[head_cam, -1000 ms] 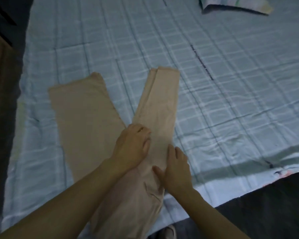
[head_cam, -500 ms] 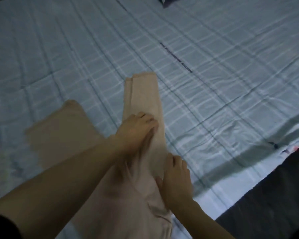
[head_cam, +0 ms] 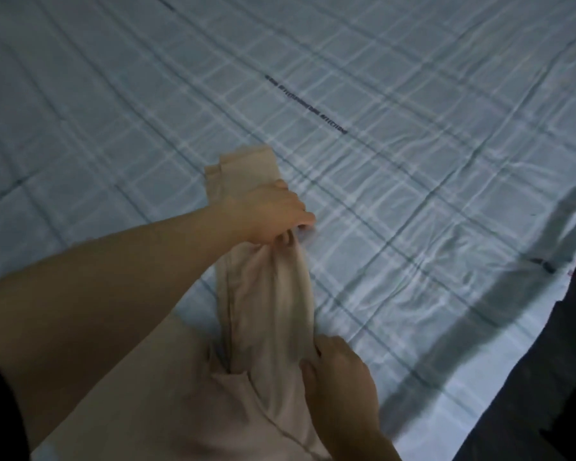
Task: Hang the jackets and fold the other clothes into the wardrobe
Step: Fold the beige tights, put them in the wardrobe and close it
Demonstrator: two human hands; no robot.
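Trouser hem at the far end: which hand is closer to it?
Left. The left hand grips the beige trousers just below the hem; the right hand holds them much nearer the person.

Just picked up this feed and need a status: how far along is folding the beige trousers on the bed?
Done: the beige trousers lie on the pale blue checked bedsheet, one leg stacked on the other, hems nearly level. In hand: the left hand grips the upper leg's fabric mid-length; the right hand holds the edge near the seat. Left: the crosswise folds and the wardrobe, which is out of view.
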